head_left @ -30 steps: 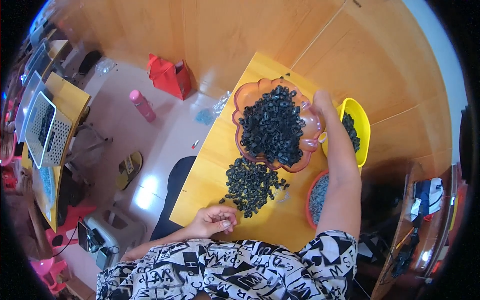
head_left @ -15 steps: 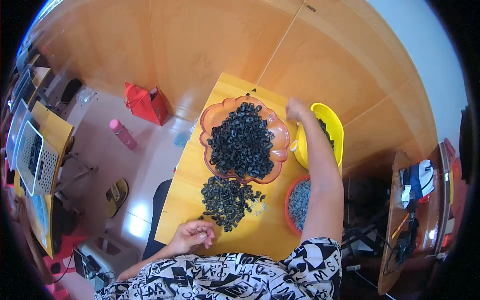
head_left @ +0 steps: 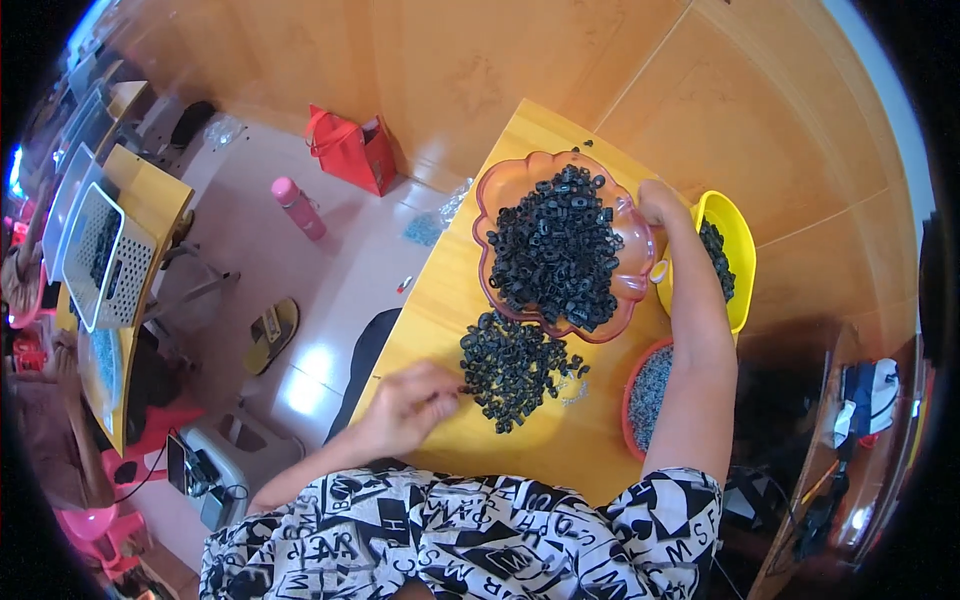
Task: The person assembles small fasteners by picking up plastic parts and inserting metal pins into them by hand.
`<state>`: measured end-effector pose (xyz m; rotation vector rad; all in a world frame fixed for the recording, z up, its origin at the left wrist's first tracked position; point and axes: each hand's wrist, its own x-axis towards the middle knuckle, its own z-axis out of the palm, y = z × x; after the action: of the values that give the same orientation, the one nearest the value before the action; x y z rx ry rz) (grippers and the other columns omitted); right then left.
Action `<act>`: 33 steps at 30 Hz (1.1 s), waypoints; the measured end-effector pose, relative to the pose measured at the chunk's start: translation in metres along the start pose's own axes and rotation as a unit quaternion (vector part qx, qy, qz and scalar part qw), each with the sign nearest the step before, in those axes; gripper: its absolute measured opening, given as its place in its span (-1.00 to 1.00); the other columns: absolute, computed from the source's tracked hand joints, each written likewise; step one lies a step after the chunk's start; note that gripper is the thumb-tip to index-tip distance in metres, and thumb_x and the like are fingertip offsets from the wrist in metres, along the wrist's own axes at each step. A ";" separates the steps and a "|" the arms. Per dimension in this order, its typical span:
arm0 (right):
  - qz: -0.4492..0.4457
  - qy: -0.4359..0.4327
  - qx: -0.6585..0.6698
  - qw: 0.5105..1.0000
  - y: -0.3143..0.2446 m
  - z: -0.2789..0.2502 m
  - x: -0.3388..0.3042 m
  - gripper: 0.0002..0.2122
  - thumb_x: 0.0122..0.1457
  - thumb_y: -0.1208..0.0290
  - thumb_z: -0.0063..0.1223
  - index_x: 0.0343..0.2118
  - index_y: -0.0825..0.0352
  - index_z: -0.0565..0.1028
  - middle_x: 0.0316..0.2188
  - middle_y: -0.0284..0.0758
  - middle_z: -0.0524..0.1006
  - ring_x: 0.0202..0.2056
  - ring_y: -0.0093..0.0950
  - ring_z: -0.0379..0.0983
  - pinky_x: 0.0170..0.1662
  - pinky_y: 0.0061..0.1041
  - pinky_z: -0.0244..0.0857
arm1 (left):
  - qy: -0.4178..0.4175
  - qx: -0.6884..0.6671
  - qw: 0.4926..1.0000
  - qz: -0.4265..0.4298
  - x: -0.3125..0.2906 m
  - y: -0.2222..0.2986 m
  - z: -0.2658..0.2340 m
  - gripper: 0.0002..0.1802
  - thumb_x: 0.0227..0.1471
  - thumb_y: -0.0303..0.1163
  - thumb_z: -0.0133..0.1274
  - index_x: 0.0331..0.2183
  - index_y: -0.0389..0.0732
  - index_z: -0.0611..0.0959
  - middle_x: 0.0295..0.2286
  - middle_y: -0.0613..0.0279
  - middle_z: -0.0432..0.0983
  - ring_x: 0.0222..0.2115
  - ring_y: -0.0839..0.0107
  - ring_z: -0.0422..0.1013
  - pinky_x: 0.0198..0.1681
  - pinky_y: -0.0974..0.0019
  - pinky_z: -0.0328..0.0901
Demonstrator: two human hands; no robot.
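Here, glossy scalloped bowl [head_left: 628, 285] of matte black rings [head_left: 555, 250].

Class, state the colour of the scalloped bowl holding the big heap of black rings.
Translucent orange-pink scalloped bowl, clearest in the head view.

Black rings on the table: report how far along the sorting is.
Done: a yellow bowl already holds some black rings. In hand: the left hand works the edge of the loose pile; the right hand reaches between the pink dish and the yellow bowl. Left: the pink dish is heaped.
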<state>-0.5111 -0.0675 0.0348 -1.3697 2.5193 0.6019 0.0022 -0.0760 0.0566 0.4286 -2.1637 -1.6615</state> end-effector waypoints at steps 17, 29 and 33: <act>-0.082 0.248 0.586 0.767 -0.137 -0.034 -0.328 -0.91 -0.07 0.64 0.06 -0.44 0.40 0.47 -0.51 -0.37 0.45 -0.48 -0.63 0.38 -0.40 -0.65 0.25 | 0.117 0.270 0.954 0.057 0.069 -0.048 0.032 -0.85 -0.40 -0.52 0.17 -0.57 -0.19 0.60 -0.55 0.13 0.40 -0.44 0.13 0.32 -0.32 0.19 0.25; -0.054 0.221 0.809 0.541 -0.248 0.026 -0.362 -0.88 0.07 0.62 -0.01 -0.30 0.47 0.44 -0.50 -0.34 0.49 -0.50 -0.61 0.43 -0.41 -0.67 0.33 | 0.004 -0.599 0.775 -0.202 -0.009 0.009 0.043 -0.85 -0.01 -0.57 -0.02 -0.30 -0.28 0.53 -0.49 0.20 0.48 -0.52 0.45 0.44 -0.44 0.46 0.35; -0.096 0.262 0.769 0.575 -0.255 0.027 -0.366 -0.88 0.08 0.63 -0.02 -0.30 0.48 0.44 -0.48 -0.34 0.48 -0.48 -0.63 0.42 -0.40 -0.69 0.32 | 0.005 -0.586 0.783 -0.208 -0.019 0.017 0.042 -0.87 0.00 -0.57 -0.02 -0.31 -0.29 0.52 -0.49 0.14 0.50 -0.50 0.41 0.47 -0.48 0.47 0.36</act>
<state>-0.0980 0.0964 0.0826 -0.8914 1.7538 -1.8639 -0.0012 -0.0279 0.0614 0.5024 -0.6529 -2.7845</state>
